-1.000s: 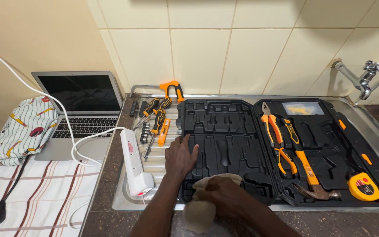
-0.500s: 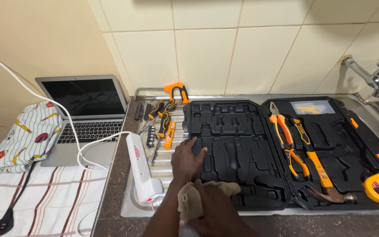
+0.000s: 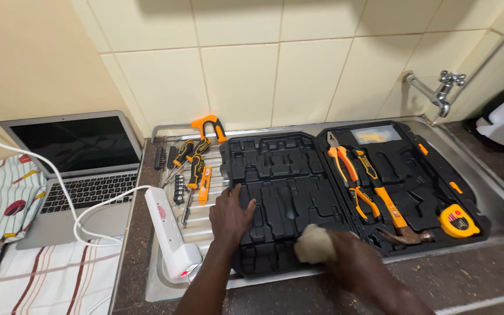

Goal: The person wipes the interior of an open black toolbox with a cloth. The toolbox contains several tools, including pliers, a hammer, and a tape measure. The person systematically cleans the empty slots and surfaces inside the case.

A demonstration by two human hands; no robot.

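An open black tool case (image 3: 281,157) lies on a steel drainboard. My left hand (image 3: 229,216) rests flat on the case's left edge, fingers spread. My right hand (image 3: 345,254) is blurred and grips a beige cloth (image 3: 313,244) pressed on the lower part of the empty left tray. The right tray holds orange pliers (image 3: 345,169), a hammer (image 3: 389,210) and a yellow tape measure (image 3: 455,220).
Loose screwdrivers and bits (image 3: 188,169) lie left of the case, with an orange clamp-like tool (image 3: 207,125) behind them. A white power strip (image 3: 170,233) and cable, a laptop (image 3: 77,163) and striped cloths (image 3: 7,198) sit left. A tap (image 3: 436,90) juts from the tiled wall.
My right hand has moved the cloth from the case's front left corner rightward onto the tray. The view has shifted right; my left hand stays on the case.
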